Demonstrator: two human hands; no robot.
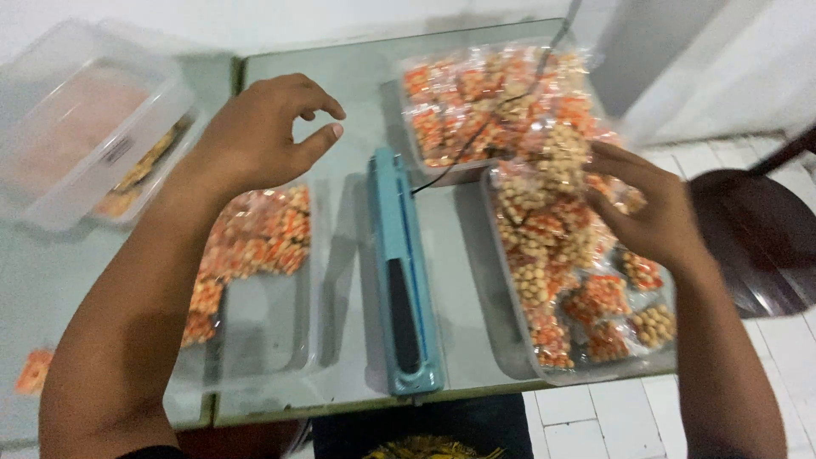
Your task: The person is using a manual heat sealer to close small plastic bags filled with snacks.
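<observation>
Holding clear snack packet (557, 157), tan nuts inside, right hand (650, 212).

A teal heat sealer (401, 272) lies lengthwise at the centre of a glass-topped table (348, 102), its black cord (476, 136) running toward 1 o'clock across a clear tray of orange-and-tan snack packets (476, 102). At 9 o'clock from the sealer, a clear container (263, 331) holds more orange packets (263, 234) at its far end. At 10 o'clock, near the table's corner, stands a lidded clear plastic box (76, 119) with a flatter tray (149, 166) just beside it. A single orange packet (34, 370) lies at 8 o'clock. White floor tiles (612, 421) and a dark round stool (752, 229) show at 3 to 5 o'clock.
</observation>
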